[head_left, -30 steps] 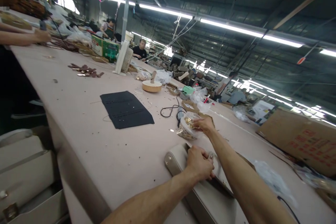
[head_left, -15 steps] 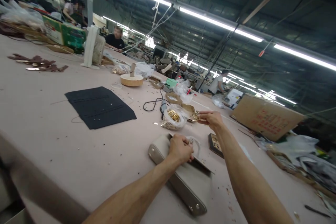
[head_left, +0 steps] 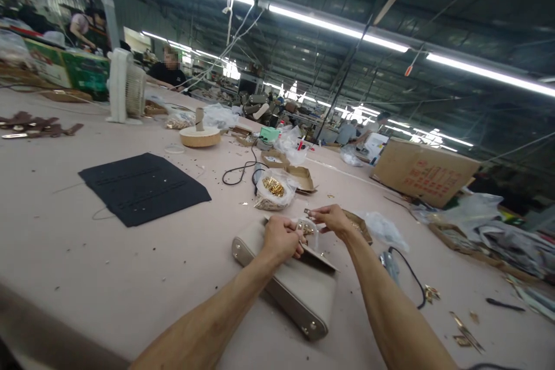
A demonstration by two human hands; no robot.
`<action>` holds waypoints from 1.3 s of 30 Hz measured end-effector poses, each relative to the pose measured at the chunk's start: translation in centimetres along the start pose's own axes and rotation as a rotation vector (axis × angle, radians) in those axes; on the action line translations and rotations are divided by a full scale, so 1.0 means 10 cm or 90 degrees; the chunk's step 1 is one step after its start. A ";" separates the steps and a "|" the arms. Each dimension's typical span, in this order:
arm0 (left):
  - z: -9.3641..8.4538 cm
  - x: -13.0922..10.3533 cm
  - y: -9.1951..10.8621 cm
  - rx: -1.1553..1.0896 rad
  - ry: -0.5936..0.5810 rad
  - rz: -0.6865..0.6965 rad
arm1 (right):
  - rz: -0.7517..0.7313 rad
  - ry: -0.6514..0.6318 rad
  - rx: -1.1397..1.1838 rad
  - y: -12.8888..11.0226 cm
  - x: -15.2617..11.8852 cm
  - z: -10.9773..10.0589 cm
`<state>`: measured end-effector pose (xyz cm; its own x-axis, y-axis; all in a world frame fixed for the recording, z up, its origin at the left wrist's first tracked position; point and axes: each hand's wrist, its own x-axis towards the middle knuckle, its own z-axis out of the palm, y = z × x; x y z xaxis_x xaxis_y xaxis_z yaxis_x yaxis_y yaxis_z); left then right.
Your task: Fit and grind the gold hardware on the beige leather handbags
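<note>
A grey-beige handbag (head_left: 306,286) lies on its side on the table, its metal-studded base turned toward me. My left hand (head_left: 281,238) is closed on the bag's upper edge by the opening. Between the fingertips of my right hand (head_left: 333,219) is a small metal plate (head_left: 307,213), held just above the far side of the bag. A pale loop (head_left: 313,236) stands up between the two hands, partly covered by my left fingers. Behind my right wrist sits a box of small metal parts (head_left: 361,224), partly hidden.
Beyond the bag stand a plastic bag of gold fittings (head_left: 274,188) and an open cardboard tray (head_left: 302,179). A black sheet (head_left: 145,188) lies to the left. On the right are a corded tool (head_left: 389,266), loose gold pieces (head_left: 466,329) and a large carton (head_left: 425,172).
My right hand has come back from the cardboard tray toward the bag with a small metal plate. My left hand keeps its grip. The whole view has shifted.
</note>
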<state>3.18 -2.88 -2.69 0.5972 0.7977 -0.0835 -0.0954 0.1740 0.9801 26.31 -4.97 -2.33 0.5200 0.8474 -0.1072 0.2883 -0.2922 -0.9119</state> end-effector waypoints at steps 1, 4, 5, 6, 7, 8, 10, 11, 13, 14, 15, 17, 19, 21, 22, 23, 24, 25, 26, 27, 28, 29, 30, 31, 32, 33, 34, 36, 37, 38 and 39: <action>0.00 -0.01 0.01 0.000 0.001 0.002 | -0.021 0.010 0.003 0.00 -0.03 -0.06; 0.01 -0.03 0.02 0.002 0.001 0.009 | -0.078 0.049 0.037 0.00 -0.14 -0.16; 0.01 -0.03 0.02 0.002 0.001 0.009 | -0.092 0.064 0.056 0.00 -0.19 -0.17; 0.01 -0.03 0.02 0.002 0.002 0.010 | -0.104 0.076 0.078 0.01 -0.24 -0.17; 0.01 -0.03 0.02 0.003 0.002 0.011 | -0.112 0.086 0.100 0.02 -0.30 -0.16; 0.00 -0.03 0.02 0.007 0.001 0.010 | -0.118 0.093 0.122 0.03 -0.36 -0.16; 0.00 -0.03 0.03 0.020 -0.003 0.003 | -0.125 0.096 0.157 0.03 -0.49 -0.15; -0.01 -0.03 0.03 0.026 -0.006 -0.001 | -0.131 0.093 0.172 0.03 -0.55 -0.15; -0.01 -0.04 0.04 0.030 -0.011 -0.008 | -0.162 0.074 0.201 0.00 -0.68 -0.14; -0.01 -0.05 0.05 0.029 -0.014 -0.008 | -0.185 0.059 0.211 -0.03 -0.73 -0.13; -0.01 -0.06 0.06 0.030 -0.018 -0.009 | -0.210 0.041 0.215 -0.07 -0.78 -0.12; 0.00 -0.08 0.08 0.033 -0.023 -0.015 | -0.257 -0.006 0.204 -0.18 -0.86 -0.06; 0.00 -0.09 0.09 0.031 -0.025 -0.019 | -0.287 -0.054 0.186 -0.30 -0.91 0.01; 0.01 -0.09 0.11 0.021 -0.027 -0.021 | -0.306 -0.089 0.168 -0.41 -0.92 0.09; 0.01 -0.09 0.11 0.014 -0.031 -0.022 | -0.312 -0.098 0.154 -0.44 -0.92 0.13; 0.01 -0.08 0.11 0.007 -0.036 -0.023 | -0.314 -0.101 0.134 -0.47 -0.90 0.16; 0.02 -0.08 0.10 0.000 -0.042 -0.023 | -0.314 -0.101 0.110 -0.47 -0.88 0.18; 0.02 -0.07 0.10 -0.007 -0.049 -0.024 | -0.312 -0.099 0.085 -0.47 -0.86 0.19; 0.02 -0.06 0.09 -0.015 -0.054 -0.026 | -0.308 -0.097 0.063 -0.46 -0.83 0.21; 0.02 -0.05 0.08 -0.021 -0.058 -0.027 | -0.301 -0.097 0.047 -0.44 -0.81 0.22; 0.01 -0.04 0.08 -0.027 -0.062 -0.029 | -0.294 -0.098 0.038 -0.42 -0.79 0.22; 0.02 -0.03 0.07 -0.032 -0.065 -0.032 | -0.289 -0.102 0.033 -0.41 -0.77 0.23; 0.02 -0.03 0.06 -0.038 -0.069 -0.036 | -0.286 -0.103 0.030 -0.39 -0.77 0.24; 0.02 -0.02 0.05 -0.044 -0.073 -0.041 | -0.287 -0.103 0.030 -0.39 -0.77 0.25; 0.02 -0.01 0.05 -0.049 -0.076 -0.044 | -0.290 -0.099 0.031 -0.38 -0.78 0.27; 0.02 -0.01 0.05 -0.055 -0.079 -0.047 | -0.297 -0.094 0.031 -0.39 -0.79 0.28; 0.02 0.00 0.04 -0.059 -0.083 -0.048 | -0.305 -0.086 0.031 -0.40 -0.80 0.30; 0.02 0.01 0.03 -0.067 -0.089 -0.049 | -0.322 -0.070 0.029 -0.42 -0.83 0.33; 0.02 0.01 0.03 -0.071 -0.091 -0.048 | -0.331 -0.063 0.025 -0.43 -0.84 0.34; 0.02 0.01 0.03 -0.076 -0.093 -0.049 | -0.341 -0.054 0.019 -0.45 -0.85 0.35; 0.02 0.01 0.03 -0.079 -0.094 -0.049 | -0.351 -0.044 0.010 -0.45 -0.86 0.36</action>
<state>3.40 -2.87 -2.41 0.7164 0.6870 -0.1214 -0.1370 0.3091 0.9411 17.67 -9.35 1.32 0.2414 0.9002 0.3624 0.4912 0.2088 -0.8457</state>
